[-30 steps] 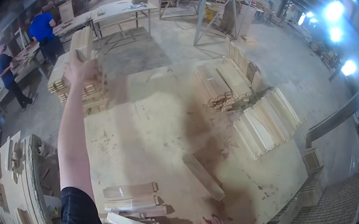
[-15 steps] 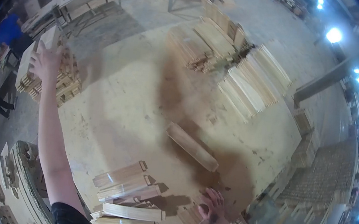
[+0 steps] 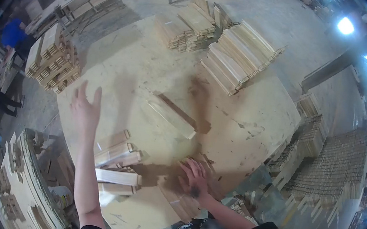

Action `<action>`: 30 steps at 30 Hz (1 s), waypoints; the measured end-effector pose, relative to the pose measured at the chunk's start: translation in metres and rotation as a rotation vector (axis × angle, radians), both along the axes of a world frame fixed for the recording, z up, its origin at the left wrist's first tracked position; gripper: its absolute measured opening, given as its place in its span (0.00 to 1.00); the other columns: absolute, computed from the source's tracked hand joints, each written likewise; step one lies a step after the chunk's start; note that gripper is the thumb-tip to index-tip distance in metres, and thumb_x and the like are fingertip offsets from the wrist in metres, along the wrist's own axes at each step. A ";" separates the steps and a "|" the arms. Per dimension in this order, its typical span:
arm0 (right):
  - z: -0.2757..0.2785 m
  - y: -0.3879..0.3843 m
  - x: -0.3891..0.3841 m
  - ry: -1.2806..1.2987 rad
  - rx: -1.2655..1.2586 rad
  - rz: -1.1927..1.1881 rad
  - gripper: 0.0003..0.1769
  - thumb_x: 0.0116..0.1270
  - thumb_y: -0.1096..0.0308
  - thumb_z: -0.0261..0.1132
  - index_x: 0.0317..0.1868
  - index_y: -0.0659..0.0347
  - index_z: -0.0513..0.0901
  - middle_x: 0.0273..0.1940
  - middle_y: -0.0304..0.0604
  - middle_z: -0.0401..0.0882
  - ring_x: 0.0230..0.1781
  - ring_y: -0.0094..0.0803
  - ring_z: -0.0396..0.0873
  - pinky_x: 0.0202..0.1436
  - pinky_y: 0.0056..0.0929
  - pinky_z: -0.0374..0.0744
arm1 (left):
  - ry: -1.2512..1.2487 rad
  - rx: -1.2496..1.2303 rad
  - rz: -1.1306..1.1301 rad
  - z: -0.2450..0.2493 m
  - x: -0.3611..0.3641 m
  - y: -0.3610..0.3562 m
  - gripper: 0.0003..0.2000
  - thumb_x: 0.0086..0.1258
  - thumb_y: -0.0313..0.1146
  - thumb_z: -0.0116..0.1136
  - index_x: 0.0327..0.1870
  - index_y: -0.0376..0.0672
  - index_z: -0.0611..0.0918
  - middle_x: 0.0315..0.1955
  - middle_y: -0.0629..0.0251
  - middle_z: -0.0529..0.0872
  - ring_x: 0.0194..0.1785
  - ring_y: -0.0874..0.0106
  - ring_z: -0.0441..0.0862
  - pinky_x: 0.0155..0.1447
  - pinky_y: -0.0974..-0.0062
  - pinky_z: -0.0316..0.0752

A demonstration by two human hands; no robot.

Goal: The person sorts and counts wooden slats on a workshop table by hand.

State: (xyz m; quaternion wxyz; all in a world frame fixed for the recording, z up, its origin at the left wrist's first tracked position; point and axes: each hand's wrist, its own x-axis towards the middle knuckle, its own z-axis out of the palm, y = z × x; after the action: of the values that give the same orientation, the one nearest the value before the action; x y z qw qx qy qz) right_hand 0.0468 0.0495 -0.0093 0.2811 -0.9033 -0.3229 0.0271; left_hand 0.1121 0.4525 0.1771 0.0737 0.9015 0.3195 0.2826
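My left hand (image 3: 87, 107) is raised over the left side of the pale work table (image 3: 143, 219), its fingers spread and nothing in them. Just beyond it, at the table's left corner, rises a stack of wooden strips (image 3: 54, 64). My right hand (image 3: 194, 177) is low over the near edge, fingers stretched out above some flat wooden pieces (image 3: 182, 202); whether it touches them is hard to tell. A wooden slat bundle (image 3: 171, 116) lies diagonally mid-table. Between my arms, near the left edge, are several small bundles of wooden pieces (image 3: 116, 177).
Long slats (image 3: 241, 57) and shorter stacked boards (image 3: 187, 28) occupy the table's far side. On the right are a metal post (image 3: 331, 71) and large stacks of strips (image 3: 328, 164). Two people in blue (image 3: 12, 34) are at the far left. Stacked panels (image 3: 29, 178) stand at lower left.
My left hand has left the strip stack at the far left and come back toward me, empty. My right hand stays near the front pieces. The view has shifted.
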 end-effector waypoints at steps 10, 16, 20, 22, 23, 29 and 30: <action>0.050 -0.155 0.043 0.303 0.553 0.303 0.22 0.71 0.67 0.66 0.64 0.57 0.81 0.61 0.52 0.79 0.62 0.47 0.79 0.65 0.42 0.79 | -0.081 -0.336 0.105 -0.083 -0.038 -0.185 0.20 0.75 0.46 0.63 0.58 0.40 0.85 0.37 0.53 0.91 0.39 0.57 0.89 0.45 0.59 0.81; 0.066 -0.273 0.082 0.402 0.573 0.015 0.14 0.73 0.73 0.64 0.56 0.62 0.85 0.45 0.49 0.85 0.41 0.39 0.85 0.47 0.34 0.83 | 0.091 -0.574 0.223 -0.102 0.018 -0.275 0.26 0.71 0.51 0.64 0.59 0.37 0.83 0.44 0.46 0.90 0.52 0.50 0.87 0.58 0.55 0.79; 0.078 -0.295 0.110 0.353 0.551 0.025 0.14 0.73 0.74 0.63 0.56 0.62 0.85 0.45 0.48 0.85 0.41 0.38 0.85 0.46 0.32 0.83 | 0.147 -0.511 0.344 -0.131 0.074 -0.294 0.40 0.65 0.51 0.69 0.71 0.32 0.70 0.57 0.38 0.83 0.63 0.46 0.80 0.68 0.56 0.74; 0.083 -0.304 0.124 0.277 0.536 0.005 0.14 0.72 0.75 0.63 0.56 0.62 0.84 0.45 0.49 0.85 0.41 0.38 0.85 0.46 0.32 0.82 | 0.159 -0.408 0.387 -0.156 0.097 -0.299 0.44 0.64 0.49 0.71 0.76 0.34 0.64 0.61 0.37 0.80 0.63 0.45 0.79 0.68 0.56 0.74; 0.086 -0.310 0.131 0.238 0.522 -0.005 0.14 0.72 0.75 0.64 0.56 0.62 0.84 0.45 0.49 0.85 0.41 0.39 0.85 0.46 0.32 0.82 | 0.163 -0.364 0.409 -0.174 0.109 -0.300 0.46 0.63 0.48 0.71 0.78 0.35 0.61 0.63 0.36 0.78 0.64 0.45 0.79 0.68 0.55 0.74; 0.076 -0.343 0.157 0.316 0.555 -0.277 0.14 0.73 0.75 0.64 0.57 0.63 0.84 0.46 0.45 0.86 0.43 0.32 0.86 0.49 0.30 0.83 | 0.162 -0.445 0.609 -0.178 0.142 -0.301 0.49 0.61 0.28 0.69 0.82 0.47 0.52 0.55 0.41 0.75 0.60 0.46 0.77 0.65 0.55 0.75; 0.074 -0.344 0.161 0.354 0.569 -0.309 0.14 0.73 0.74 0.64 0.57 0.63 0.83 0.46 0.44 0.86 0.43 0.31 0.86 0.49 0.29 0.83 | 0.161 -0.441 0.594 -0.181 0.140 -0.302 0.48 0.61 0.27 0.68 0.83 0.49 0.53 0.58 0.39 0.74 0.62 0.45 0.77 0.65 0.54 0.75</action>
State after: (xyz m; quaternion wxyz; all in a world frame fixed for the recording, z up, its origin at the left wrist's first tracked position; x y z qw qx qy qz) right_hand 0.2083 -0.2941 0.0646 0.5734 -0.8084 -0.1238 0.0491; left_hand 0.2521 0.1509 -0.0035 0.1555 0.7514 0.6249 0.1443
